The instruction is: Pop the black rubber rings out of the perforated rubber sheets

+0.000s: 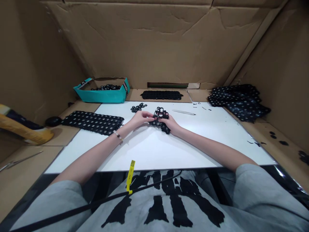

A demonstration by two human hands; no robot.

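Observation:
Between my hands is a black perforated sheet (160,112) with round holes, curled up over the white board (145,151). My right hand (172,124) grips it from the right, fingers wrapped round its lower part. The fingertips of my left hand (142,118) are pinched at its left edge. A small heap of black rings (138,107) lies just beyond my left hand. To the left, a larger black sheet with round holes (94,122) lies flat, partly under my left forearm. A white pen-like tool (183,112) rests beyond my right hand.
A teal box (102,96) holding black rings stands back left. A stack of black sheets (161,94) lies at the back, and crumpled perforated sheets (238,100) sit back right. Black scraps (256,143) are at right. Scissors (20,160) lie far left. Cardboard walls (145,42) enclose the workspace.

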